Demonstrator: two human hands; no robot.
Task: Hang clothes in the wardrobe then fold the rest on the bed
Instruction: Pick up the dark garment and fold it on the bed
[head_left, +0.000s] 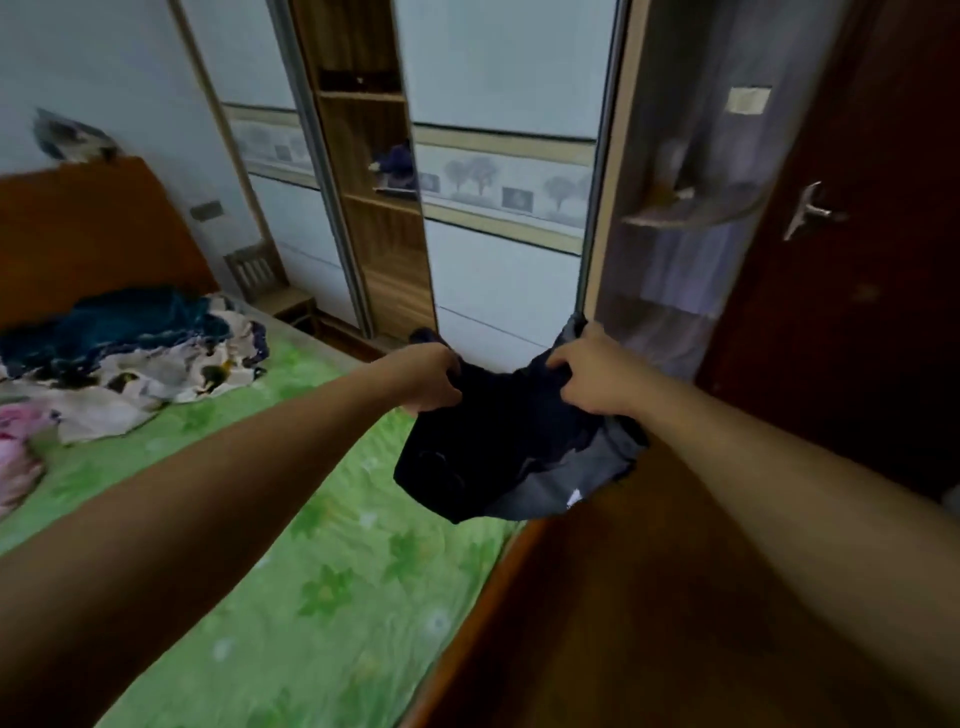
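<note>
Your left hand (434, 376) and right hand (592, 374) each have their fingers curled into the top edge of the dark navy cloth garment with a grey panel (498, 457). It hangs in the air between them, above the foot corner of the bed with the green flowered sheet (337, 571) and in front of the white sliding-door wardrobe (498, 291). The chief risk, as I judge it, is a drop. The cloth hangs just over the brown wooden bed rail (485, 608), so if either grip slackens, the loose side will swing down and may slide off toward the floor rather than land on the sheet. The second risk is the bunching: you hold gathered fabric, not a clean hem or waistband, so a fold begun from here would likely trap creases, and it is hard to tell which part of the garment you have. No hanger shows, and the open wooden section of the wardrobe (374, 218) shows shelves only, so choosing to hang it could leave you short of a hand. As for how it lies, the gripped edge runs side to side across the view, near level, and the body falls downward with the grey panel low on your right. Its true long axis I cannot tell while it is crumpled; the stretched edge is the longest line that shows.
</note>
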